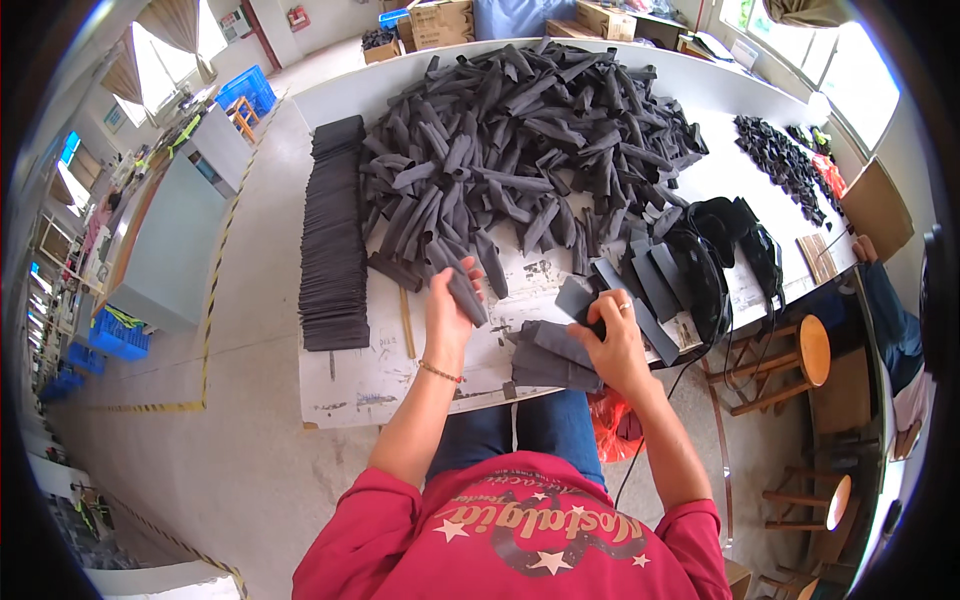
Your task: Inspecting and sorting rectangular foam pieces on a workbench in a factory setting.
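My left hand [447, 308] grips a dark grey fabric sleeve piece [467, 296] at the near edge of a big heap of the same rolled pieces [520, 130] on the white table [360, 375]. My right hand [612, 335] holds a flat dark piece [578, 298] just above a small pile of flattened pieces [552, 357] near the table's front edge. A ring is on that hand, a thin bracelet on the left wrist.
A long neat row of stacked flat dark pieces [333, 235] runs along the table's left side. Black straps and cables [735, 250] lie at the right, smaller black parts [778, 155] farther back. Wooden stools [800, 355] stand to the right, blue crates [248, 90] beyond.
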The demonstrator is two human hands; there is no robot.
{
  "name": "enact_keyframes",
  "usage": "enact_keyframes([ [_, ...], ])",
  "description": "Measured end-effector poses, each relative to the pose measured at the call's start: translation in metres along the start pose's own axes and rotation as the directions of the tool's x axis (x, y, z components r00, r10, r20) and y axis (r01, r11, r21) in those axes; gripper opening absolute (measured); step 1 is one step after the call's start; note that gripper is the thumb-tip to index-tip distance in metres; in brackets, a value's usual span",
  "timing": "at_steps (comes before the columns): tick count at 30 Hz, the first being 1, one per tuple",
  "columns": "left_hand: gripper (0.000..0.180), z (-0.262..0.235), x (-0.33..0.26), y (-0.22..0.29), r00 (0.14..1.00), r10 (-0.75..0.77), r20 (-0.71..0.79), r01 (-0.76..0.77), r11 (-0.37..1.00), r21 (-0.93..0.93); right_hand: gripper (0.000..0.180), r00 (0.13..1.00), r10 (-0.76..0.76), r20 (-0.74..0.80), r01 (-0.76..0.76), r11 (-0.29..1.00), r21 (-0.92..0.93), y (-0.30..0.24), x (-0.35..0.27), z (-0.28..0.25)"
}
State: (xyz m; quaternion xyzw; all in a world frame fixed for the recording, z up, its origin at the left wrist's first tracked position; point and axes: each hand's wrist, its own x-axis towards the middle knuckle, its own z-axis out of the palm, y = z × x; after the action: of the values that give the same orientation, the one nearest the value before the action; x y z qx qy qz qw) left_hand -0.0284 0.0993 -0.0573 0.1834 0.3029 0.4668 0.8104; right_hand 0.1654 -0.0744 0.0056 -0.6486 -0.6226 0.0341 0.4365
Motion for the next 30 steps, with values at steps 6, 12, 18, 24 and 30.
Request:
enact_keyframes([
  [6,0.035,0.019,-0.039,0.013,0.743,0.408,0.531,-0.66,0.312,0.684,0.058,0.97,0.173,0.169,-0.233,0.862,0.45,-0.034,0.0,-0.009],
  [12,0.043,0.03,-0.049,0.007,0.568,0.286,0.772,-0.813,0.048,0.581,0.09,0.906,0.099,0.41,-0.39,0.57,0.723,-0.063,0.001,0.013],
  [18,0.04,0.01,-0.055,-0.011,0.669,0.557,0.493,-0.707,0.27,0.654,0.06,0.973,0.005,0.231,-0.121,0.864,0.489,-0.068,0.007,0.011],
  [24,0.043,0.005,-0.072,-0.019,0.848,-0.321,0.422,0.408,0.903,-0.132,0.066,0.95,-0.127,0.284,0.011,0.926,0.378,-0.059,-0.004,0.028],
  [30,0.031,0.001,-0.05,0.001,0.968,-0.149,0.2,0.149,0.989,0.011,0.07,0.966,0.022,0.259,-0.108,0.94,0.323,-0.061,-0.013,0.022],
])
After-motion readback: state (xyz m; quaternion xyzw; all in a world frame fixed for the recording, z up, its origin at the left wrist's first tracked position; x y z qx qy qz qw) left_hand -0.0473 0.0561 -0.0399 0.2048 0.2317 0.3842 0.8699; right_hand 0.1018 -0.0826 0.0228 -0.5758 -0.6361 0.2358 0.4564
